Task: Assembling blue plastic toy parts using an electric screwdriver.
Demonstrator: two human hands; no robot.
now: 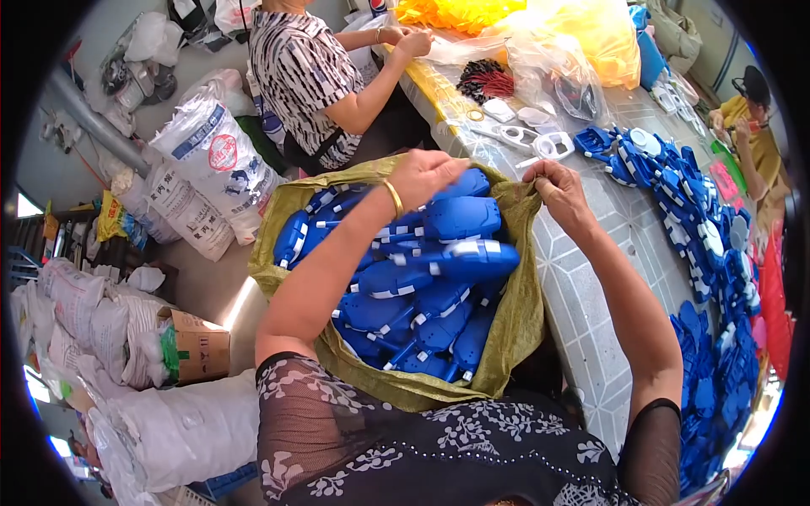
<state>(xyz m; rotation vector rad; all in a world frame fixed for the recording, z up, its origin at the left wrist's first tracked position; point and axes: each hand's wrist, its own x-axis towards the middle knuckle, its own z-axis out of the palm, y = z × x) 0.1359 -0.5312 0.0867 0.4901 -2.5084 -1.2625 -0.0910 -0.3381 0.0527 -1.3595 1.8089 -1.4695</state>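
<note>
An olive-green woven sack point(525, 337) stands with its mouth spread below me, full of blue plastic housings point(462, 218) with white tabs. My right hand point(561, 192) pinches the sack's rim at its far right corner, fingertips pressed together. Over the far side of the opening is my left hand point(426, 181), wearing a gold-coloured bangle point(393, 199). Its fingers are drawn together and point toward the right hand. Motion smears the fingertips, and whatever lies between them cannot be made out. Under the left forearm, some of the housings are hidden.
A long table point(582, 312) runs along the right, bearing heaped blue parts point(704, 228), white ring-shaped parts point(515, 135) and a yellow bag point(591, 42). Another person point(308, 84) works at its far end; one more point(751, 126) is far right. White sacks point(211, 160) and a cardboard box point(201, 346) stand left.
</note>
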